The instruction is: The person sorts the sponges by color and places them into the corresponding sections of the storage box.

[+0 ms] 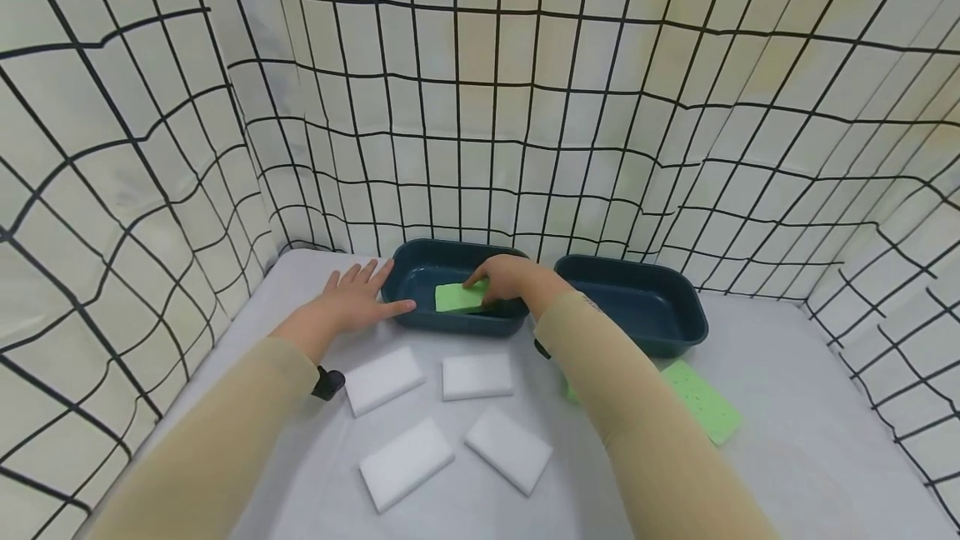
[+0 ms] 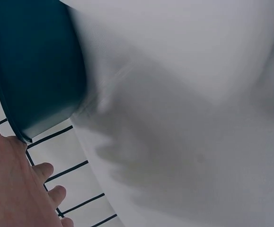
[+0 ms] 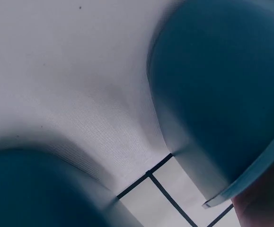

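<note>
A light green sponge-like block [image 1: 459,298] is inside the left dark teal bin [image 1: 450,323]. My right hand [image 1: 510,277] reaches over that bin's right side and grips the block's right end, with thumb and fingers on it. At the bin's left end, my left hand [image 1: 356,298] has its fingers spread, the thumb over the front left rim. The left wrist view shows the left hand [image 2: 9,184] right beside the bin wall [image 2: 37,71]. In the right wrist view, only a dark edge of the right hand [image 3: 264,203] shows, beyond a bin rim.
A second teal bin [image 1: 637,298] stands to the right. Several white rectangular blocks [image 1: 477,377] lie on the white surface in front. A green block [image 1: 701,402] lies at right, another green piece [image 1: 572,390] partly under my right sleeve. Black wire grid [image 1: 495,115] encloses the back and sides.
</note>
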The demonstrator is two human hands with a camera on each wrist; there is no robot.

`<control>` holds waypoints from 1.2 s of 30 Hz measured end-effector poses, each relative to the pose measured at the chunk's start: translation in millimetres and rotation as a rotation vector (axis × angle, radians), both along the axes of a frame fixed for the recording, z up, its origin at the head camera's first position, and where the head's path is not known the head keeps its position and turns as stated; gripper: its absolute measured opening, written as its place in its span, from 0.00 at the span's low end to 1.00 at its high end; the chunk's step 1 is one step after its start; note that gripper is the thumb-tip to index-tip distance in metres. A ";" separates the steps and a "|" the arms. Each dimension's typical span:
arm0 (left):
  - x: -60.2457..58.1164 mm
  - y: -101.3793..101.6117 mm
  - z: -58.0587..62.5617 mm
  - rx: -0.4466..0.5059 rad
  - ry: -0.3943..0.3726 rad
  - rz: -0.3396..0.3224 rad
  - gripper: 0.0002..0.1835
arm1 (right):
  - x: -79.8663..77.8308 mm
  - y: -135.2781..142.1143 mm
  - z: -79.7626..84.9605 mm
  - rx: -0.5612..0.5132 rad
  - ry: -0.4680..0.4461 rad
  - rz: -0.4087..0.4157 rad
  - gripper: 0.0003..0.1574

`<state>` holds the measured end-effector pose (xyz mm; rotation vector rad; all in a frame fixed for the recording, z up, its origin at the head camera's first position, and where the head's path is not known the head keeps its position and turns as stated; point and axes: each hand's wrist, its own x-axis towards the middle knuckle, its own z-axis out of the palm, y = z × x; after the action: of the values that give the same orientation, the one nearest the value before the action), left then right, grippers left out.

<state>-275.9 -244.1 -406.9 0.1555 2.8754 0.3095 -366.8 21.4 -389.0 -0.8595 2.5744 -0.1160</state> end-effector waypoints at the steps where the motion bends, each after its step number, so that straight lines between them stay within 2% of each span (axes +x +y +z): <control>1: -0.4 0.9 -0.5 0.000 -0.004 0.002 0.61 | -0.3 0.3 -0.3 0.001 0.002 -0.001 0.31; 10: -1.2 7.3 4.8 0.024 -0.011 -0.007 0.61 | -2.1 4.4 -1.7 -0.024 0.038 0.013 0.32; 16: 0.6 10.4 8.7 0.020 -0.014 -0.005 0.61 | -0.7 12.0 3.5 -0.136 0.029 -0.030 0.33; 22: -0.6 9.2 6.3 0.019 -0.024 0.009 0.62 | 1.7 22.3 8.7 -0.234 -0.011 -0.083 0.35; 30: 0.7 2.7 2.7 0.023 -0.019 0.009 0.63 | 9.2 28.4 19.9 -0.290 0.006 -0.047 0.37; 36: 0.8 0.7 0.2 0.032 -0.022 0.021 0.63 | 18.2 45.0 32.0 -0.331 0.006 -0.037 0.37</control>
<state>-275.0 -243.4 -406.6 0.1272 2.8532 0.3589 -348.6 66.4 -357.0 -0.9261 2.6181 -0.5635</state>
